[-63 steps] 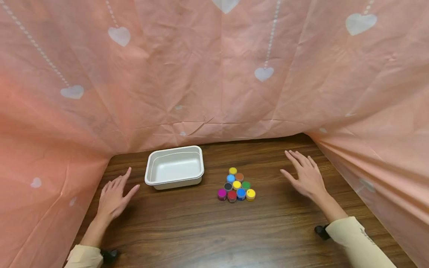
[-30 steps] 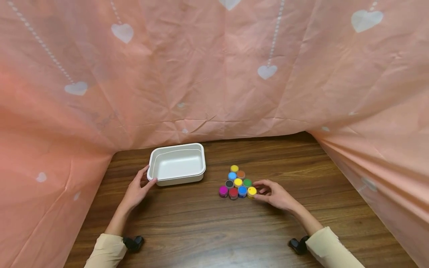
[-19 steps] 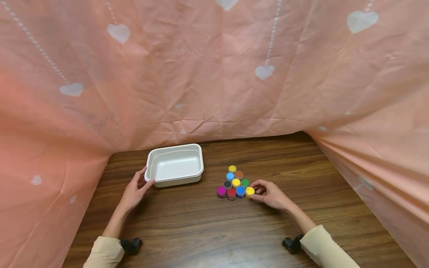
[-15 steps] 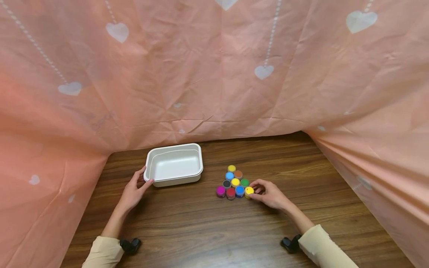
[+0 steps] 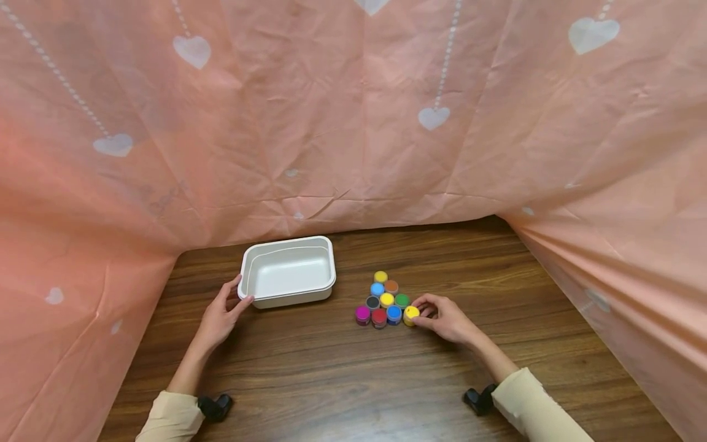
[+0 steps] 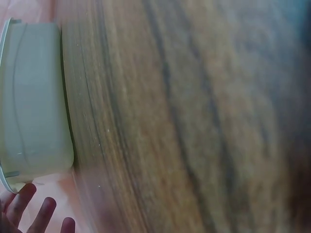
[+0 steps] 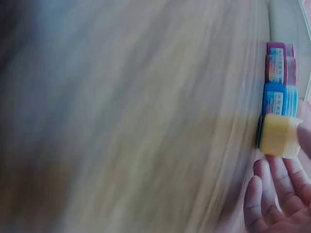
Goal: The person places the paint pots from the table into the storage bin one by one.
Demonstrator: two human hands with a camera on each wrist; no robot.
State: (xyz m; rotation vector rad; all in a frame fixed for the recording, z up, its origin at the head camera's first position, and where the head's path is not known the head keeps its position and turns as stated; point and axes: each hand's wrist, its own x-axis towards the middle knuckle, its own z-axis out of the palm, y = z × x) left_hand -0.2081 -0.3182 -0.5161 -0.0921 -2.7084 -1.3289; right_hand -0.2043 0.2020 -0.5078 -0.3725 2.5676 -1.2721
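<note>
At the left end of a white plastic tub, my left hand grips the near corner, thumb on the rim and fingers along the side. The left wrist view shows the tub's outer wall with fingertips beside its rim. My right hand pinches a small yellow-lidded paint pot between thumb and fingers. From the right wrist, that yellow pot stands at the end of a row, beside a blue pot. Parts of the right fingers are hidden behind the pot.
Several other paint pots stand close together in a triangle: purple, red, black, green and others. A pink heart-print curtain encloses the wooden table at the back and sides.
Both hands have come inward, the left to the tub's corner, the right to the yellow pot. That pot has just shifted slightly right, opening a small gap from the blue one.
</note>
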